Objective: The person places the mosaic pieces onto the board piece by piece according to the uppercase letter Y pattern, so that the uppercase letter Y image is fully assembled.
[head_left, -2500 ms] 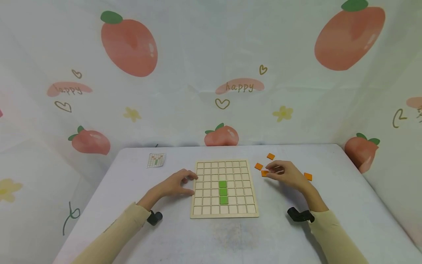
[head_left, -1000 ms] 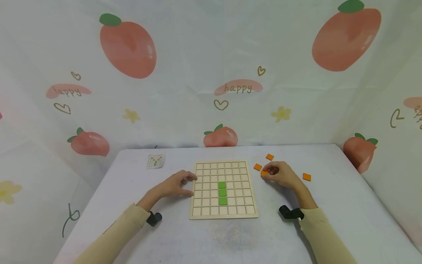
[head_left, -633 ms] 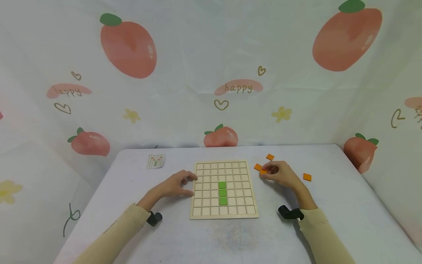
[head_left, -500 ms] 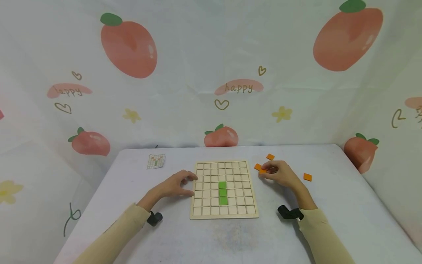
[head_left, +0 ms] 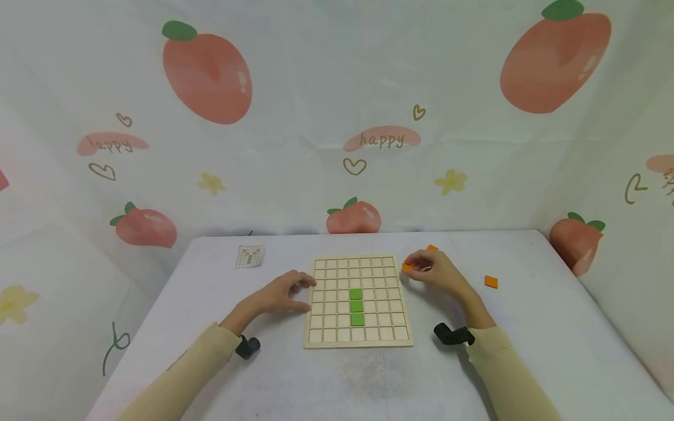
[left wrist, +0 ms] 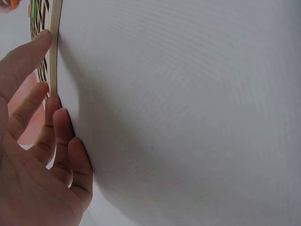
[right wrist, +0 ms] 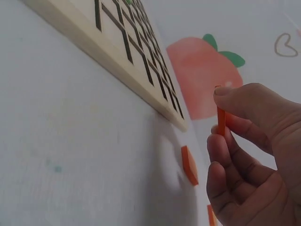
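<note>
A pale wooden grid board (head_left: 329,345) lies flat on the table, with a column of three green tiles (head_left: 356,306) in its squares. My left hand (head_left: 279,293) rests at the board's left edge; in the left wrist view its thumb and fingertips touch the wooden rim (left wrist: 54,56). Just off the board's upper right side, my right hand (head_left: 434,272) pinches an orange tile (right wrist: 221,120) between thumb and fingers, raised above the table. Below it in the right wrist view, another orange tile (right wrist: 189,165) lies on the table; in the head view my hand seems to hide it.
One orange tile (head_left: 432,248) lies behind my right hand, partly covered. Another orange tile (head_left: 491,282) lies farther right. A small paper card (head_left: 250,256) with a printed coloured grid is at the back left. A fruit-patterned cloth (head_left: 295,117) hangs behind the table.
My right hand reached an orange tile, pinched it and lifted it, then moved left and slightly back toward the board's corner. The left hand and board have stayed put.
</note>
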A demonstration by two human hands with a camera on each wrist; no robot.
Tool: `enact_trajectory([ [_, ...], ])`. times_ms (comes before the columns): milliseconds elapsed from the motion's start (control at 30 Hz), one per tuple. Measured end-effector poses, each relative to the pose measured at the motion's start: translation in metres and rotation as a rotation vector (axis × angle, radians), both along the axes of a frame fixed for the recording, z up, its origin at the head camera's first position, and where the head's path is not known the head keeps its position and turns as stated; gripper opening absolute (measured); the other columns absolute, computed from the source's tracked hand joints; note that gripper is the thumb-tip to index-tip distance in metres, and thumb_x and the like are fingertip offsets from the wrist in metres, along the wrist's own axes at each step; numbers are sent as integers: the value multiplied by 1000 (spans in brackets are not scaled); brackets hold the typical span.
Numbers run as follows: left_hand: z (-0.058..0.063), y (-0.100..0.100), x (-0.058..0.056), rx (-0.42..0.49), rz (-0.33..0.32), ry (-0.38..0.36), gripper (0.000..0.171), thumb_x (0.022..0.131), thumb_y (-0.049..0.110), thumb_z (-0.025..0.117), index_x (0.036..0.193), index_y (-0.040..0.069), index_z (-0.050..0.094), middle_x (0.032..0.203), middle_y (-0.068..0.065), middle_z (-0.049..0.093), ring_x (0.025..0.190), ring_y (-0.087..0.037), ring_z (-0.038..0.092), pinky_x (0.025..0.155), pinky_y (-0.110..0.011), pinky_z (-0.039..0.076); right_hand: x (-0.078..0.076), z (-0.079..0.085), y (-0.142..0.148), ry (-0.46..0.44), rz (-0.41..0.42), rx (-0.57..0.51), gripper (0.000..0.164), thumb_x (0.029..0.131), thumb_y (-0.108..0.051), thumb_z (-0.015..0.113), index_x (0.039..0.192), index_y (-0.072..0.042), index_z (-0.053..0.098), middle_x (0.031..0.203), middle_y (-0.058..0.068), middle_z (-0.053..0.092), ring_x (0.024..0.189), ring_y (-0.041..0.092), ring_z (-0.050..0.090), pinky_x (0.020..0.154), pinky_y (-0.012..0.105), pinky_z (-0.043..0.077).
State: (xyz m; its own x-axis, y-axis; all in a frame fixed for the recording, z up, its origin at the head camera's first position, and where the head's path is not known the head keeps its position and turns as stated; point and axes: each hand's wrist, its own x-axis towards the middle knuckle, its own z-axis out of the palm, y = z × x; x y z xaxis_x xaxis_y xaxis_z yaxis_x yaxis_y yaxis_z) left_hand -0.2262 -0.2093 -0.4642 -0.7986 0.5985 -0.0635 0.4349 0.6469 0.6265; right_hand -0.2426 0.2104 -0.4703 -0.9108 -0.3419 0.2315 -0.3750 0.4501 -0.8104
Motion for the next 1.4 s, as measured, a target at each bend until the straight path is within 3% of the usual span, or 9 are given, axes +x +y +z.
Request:
enact_trajectory([
  [233,1,0,1,2,0,-11,52,85,21,85,130,9,61,121,-6,57,103,-23,54,93,-43,47,15,33,-28,-30,50,-33,20,86,7,77,103,12,68,95,19,68,83,27,61,77,33,52],
  [300,2,1,1,0,4,-14,52,85,21,85,130,9,61,120,-6,57,103,-23,54,93,-43,47,15,34,-33,-29,64,-36,20,86,8,76,102,13,68,95,21,67,84,30,61,78,36,52],
  [433,2,1,1,-3,11,-14,52,85,21,85,130,9,61,120,-5,57,103,-23,54,93,-43,47,5,21,-42,-12,88,-35,20,85,6,78,103,11,69,94,19,67,84,31,60,78,40,52],
  [600,1,1,1,-2,6,-13,52,86,21,85,130,8,61,121,-5,57,104,-23,54,93,-43,47,-10,-1,-53,-47,108,-23,20,86,-3,81,103,2,72,92,6,66,83,22,60,75,34,51],
  [1033,-1,-1,0,-8,14,-20,53,86,21,85,131,10,61,121,-4,57,103,-21,54,93,-41,47,-21,2,-102,-39,195,-27,20,86,-7,81,104,-3,73,92,1,66,84,19,60,78,34,52],
  [1400,-1,0,0,-14,22,-35,52,86,21,85,132,12,61,121,-3,56,104,-21,53,93,-40,47,-25,0,-131,-44,188,52,20,86,-10,82,102,-3,72,92,2,65,84,17,60,80,33,52],
])
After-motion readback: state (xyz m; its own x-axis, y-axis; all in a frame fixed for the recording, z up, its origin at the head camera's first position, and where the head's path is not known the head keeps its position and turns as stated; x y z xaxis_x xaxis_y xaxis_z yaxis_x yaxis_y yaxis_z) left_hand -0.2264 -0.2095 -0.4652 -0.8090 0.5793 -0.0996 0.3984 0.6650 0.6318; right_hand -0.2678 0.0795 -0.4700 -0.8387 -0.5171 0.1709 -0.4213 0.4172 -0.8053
